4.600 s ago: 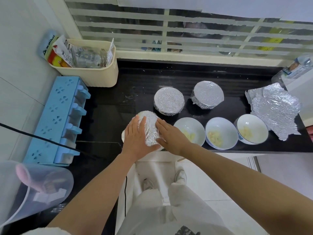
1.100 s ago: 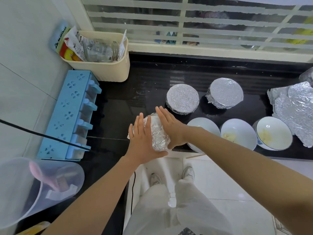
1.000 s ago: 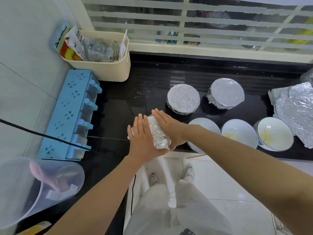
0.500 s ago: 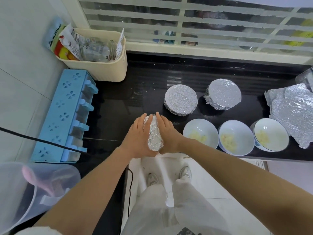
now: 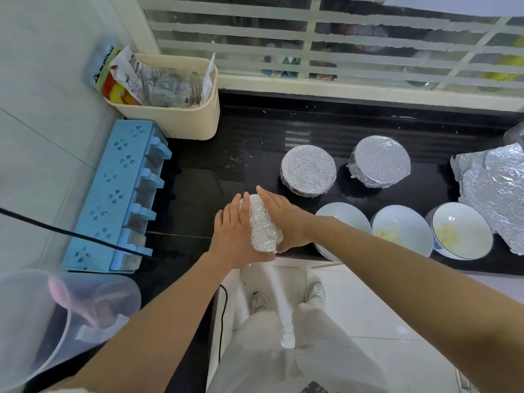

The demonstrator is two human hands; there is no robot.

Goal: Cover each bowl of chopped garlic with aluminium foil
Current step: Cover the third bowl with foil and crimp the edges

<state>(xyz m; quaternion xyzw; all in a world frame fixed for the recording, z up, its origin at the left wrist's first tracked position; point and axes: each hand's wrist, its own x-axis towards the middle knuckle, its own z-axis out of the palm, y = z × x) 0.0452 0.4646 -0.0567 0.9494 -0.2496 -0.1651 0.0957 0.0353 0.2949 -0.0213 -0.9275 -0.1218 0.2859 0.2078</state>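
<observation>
A bowl wrapped in crinkled foil (image 5: 261, 222) sits at the front edge of the black counter (image 5: 226, 154). My left hand (image 5: 235, 236) presses flat against its left side. My right hand (image 5: 286, 219) presses its right side, fingers straight. Behind stand two foil-covered bowls (image 5: 308, 171) (image 5: 380, 161). To the right is a row of three uncovered white bowls: the first (image 5: 340, 219) is partly hidden by my right arm, the others (image 5: 402, 228) (image 5: 462, 234) show chopped garlic. Loose foil sheets (image 5: 493, 191) lie at the far right.
A cream basket (image 5: 170, 114) of packets and a jar stands at the back left. A blue rack (image 5: 119, 194) lies along the left wall with a black cable (image 5: 71, 234) across it. A clear plastic jug (image 5: 42, 321) is at the near left.
Both hands have stayed on the wrapped bowl, sliding around its sides and squeezing the foil inward. The other bowls and the foil sheets have not moved.
</observation>
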